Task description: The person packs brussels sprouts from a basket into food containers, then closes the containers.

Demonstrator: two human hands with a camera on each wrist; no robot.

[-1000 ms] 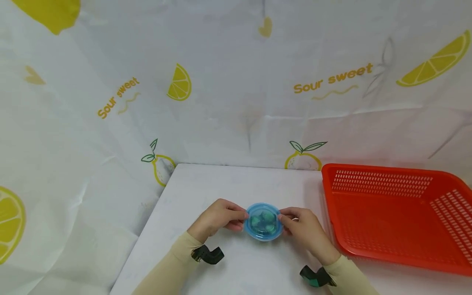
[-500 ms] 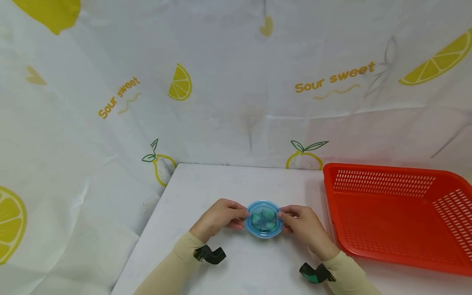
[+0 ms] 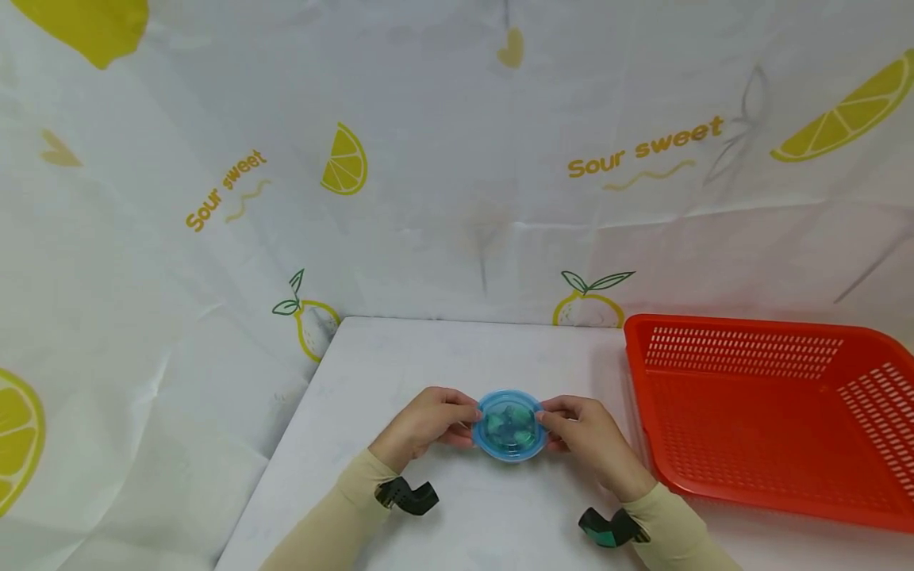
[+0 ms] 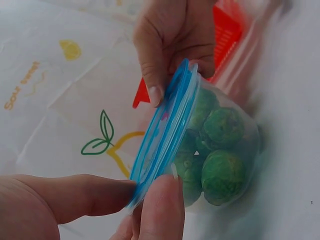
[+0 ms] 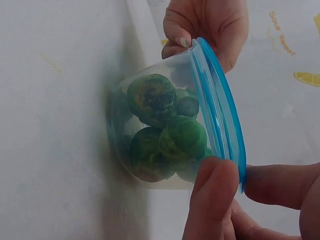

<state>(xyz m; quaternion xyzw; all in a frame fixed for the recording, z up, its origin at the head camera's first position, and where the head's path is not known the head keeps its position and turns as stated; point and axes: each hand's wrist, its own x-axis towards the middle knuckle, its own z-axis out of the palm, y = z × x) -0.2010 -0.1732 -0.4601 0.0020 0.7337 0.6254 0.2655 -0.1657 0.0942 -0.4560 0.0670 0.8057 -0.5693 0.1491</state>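
Note:
A round, clear plastic tub holds several green Brussels sprouts. Its translucent blue lid sits over the top. At the left side of the rim, my left hand pinches the lid's edge, thumb on top and fingers underneath. My right hand pinches the opposite edge the same way. The tub stands upright at the white table's surface. In the left wrist view the lid and the tub's rim lie close together; whether the lid is fully pressed down I cannot tell.
A red plastic basket with slotted walls stands on the white table to the right of my right hand. Behind the table hangs a white sheet printed with lemons and lettering.
The hands and the tub have moved only slightly, a touch farther from me than a second ago. Both hands keep pinching the lid's rim.

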